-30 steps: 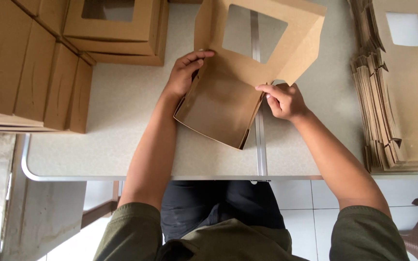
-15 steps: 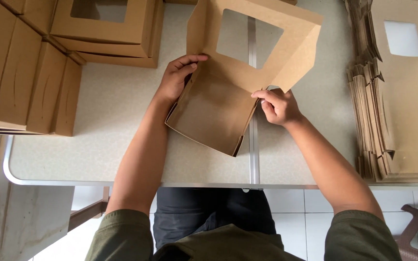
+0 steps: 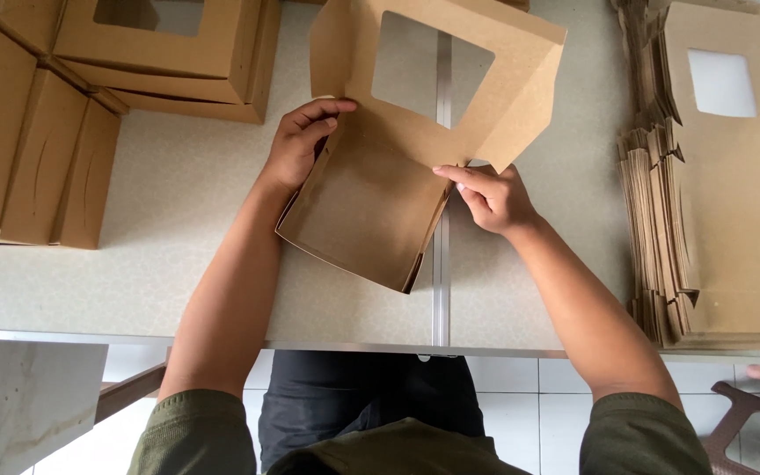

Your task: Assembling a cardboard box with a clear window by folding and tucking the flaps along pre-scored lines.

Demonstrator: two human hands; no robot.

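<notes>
Left hand [image 3: 299,145] curled over the left wall of a brown cardboard box with an upright square-windowed lid [image 3: 371,189], fingers hooked inside the rim. Right hand [image 3: 490,195] pinching the box's right wall at the lid hinge, forefinger extended. Box resting between both grips on a speckled grey table [image 3: 151,255]. Beyond the left grip, finished brown window boxes [image 3: 169,53]. Right of the right grip, stacked flat cardboard blanks [image 3: 714,185].

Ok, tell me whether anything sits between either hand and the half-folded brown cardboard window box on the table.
Nothing visible does. The left hand already grips the left wall of the half-folded brown cardboard window box, and the right hand presses fingers against its right wall, at the hinge of the raised lid.
</notes>
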